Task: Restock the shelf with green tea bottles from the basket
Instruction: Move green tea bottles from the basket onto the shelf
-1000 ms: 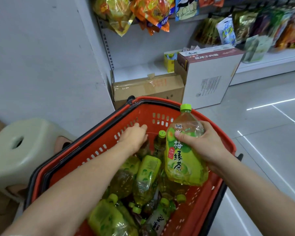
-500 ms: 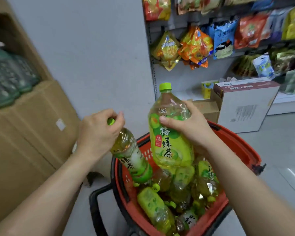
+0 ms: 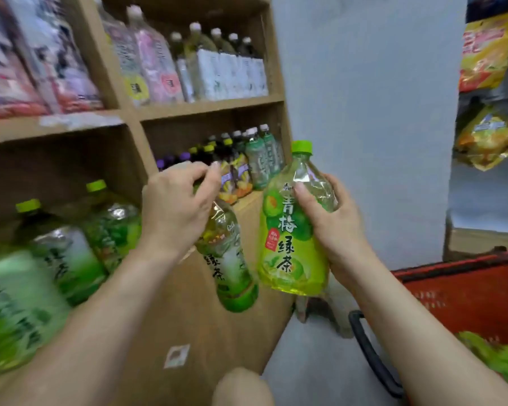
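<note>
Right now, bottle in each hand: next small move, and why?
Probably swing the left hand and its small clear green-labelled tea bottle leftward into the lower wooden shelf bay, beside the green-capped bottles there; it is nearer that bay than the large yellow-green bottle in the right hand.

Soft even light, blurred edges

On the label of the larger green tea bottle (image 3: pixel 294 244), gripped by the right hand (image 3: pixel 335 224), four dark characters are read downward: 青梅绿茶. The white print on its small red tag and the brand mark above are too small to be made out. On the smaller green tea bottle (image 3: pixel 228 259), held by the left hand (image 3: pixel 173 209), 绿茶 is seen. On the shelf bottles (image 3: pixel 68 259) the print is blurred — nothing can be read.
</note>
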Tool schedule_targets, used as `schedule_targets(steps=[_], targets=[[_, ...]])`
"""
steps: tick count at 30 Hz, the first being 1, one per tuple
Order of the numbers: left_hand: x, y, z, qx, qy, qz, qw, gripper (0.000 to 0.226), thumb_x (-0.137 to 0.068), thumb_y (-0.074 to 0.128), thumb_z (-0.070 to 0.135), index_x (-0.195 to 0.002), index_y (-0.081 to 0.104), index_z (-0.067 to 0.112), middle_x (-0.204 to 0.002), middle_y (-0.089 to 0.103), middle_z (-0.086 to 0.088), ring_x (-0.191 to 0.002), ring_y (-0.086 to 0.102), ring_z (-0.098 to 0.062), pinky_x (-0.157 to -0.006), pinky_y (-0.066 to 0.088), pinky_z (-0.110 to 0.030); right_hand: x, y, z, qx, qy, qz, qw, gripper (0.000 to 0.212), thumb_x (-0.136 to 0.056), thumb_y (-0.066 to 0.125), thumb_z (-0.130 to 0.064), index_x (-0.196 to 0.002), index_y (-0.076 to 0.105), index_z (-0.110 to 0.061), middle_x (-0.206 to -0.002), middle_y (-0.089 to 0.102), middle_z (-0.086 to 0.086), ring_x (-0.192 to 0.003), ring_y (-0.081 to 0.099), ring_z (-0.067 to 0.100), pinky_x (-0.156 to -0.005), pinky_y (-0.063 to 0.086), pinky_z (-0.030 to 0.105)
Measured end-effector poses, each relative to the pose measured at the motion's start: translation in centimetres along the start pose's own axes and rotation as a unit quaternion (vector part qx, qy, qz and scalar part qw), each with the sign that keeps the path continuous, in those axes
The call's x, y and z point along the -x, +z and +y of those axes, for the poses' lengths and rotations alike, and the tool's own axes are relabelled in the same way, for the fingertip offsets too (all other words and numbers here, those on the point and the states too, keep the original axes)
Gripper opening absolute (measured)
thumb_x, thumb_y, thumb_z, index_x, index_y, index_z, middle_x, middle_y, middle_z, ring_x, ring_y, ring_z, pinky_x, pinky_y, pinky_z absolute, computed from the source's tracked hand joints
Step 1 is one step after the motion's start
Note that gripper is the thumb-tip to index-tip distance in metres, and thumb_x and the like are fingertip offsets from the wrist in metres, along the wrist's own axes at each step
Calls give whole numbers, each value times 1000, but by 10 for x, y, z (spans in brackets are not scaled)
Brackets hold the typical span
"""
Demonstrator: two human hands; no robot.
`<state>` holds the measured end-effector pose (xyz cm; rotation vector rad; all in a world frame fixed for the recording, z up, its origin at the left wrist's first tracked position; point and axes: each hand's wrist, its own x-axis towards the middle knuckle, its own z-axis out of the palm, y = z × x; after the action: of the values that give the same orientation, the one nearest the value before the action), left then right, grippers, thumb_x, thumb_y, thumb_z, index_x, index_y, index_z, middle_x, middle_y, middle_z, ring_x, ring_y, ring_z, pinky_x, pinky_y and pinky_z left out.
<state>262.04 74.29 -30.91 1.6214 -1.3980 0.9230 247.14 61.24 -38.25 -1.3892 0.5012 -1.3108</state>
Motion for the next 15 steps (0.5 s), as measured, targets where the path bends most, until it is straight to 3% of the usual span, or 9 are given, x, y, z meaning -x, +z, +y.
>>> schedule_targets(steps=[3,6,9,15], targets=[[9,-59,-25,-47,-33,39,998,43,-95,47,34,-66,66,10,-60,62,-8,-62,59,-27,-57,43,-43,17,48,0,2,-9,-45,999,72,-53,73,-76,-112,59,-38,-111,70,-7,-102,67,13,-94,52,44],[21,-115,-40,-115,-71,66,989,45,-95,47,36,-64,65,8,-56,58,-8,-59,57,-27,-57,42,-43,33,90,-3,12,-27,-116,993,54,-64,75,-63,-109,57,-40,-113,67,-11,-98,64,1,-92,53,35],[33,-164,-53,-173,-118,85,974,47,-94,47,38,-63,63,7,-54,56,-9,-57,55,-28,-56,42,-42,47,132,-7,-5,-32,-181,983,57,-63,75,-62,-113,57,-42,-115,66,-9,-105,64,11,-94,52,43],[57,-237,-71,-305,-162,112,932,41,-94,51,35,-65,67,12,-55,59,-1,-57,56,-20,-55,41,-35,74,203,-8,-77,-33,-277,957,58,-66,75,-58,-117,54,-37,-112,64,-13,-102,64,8,-92,54,44]])
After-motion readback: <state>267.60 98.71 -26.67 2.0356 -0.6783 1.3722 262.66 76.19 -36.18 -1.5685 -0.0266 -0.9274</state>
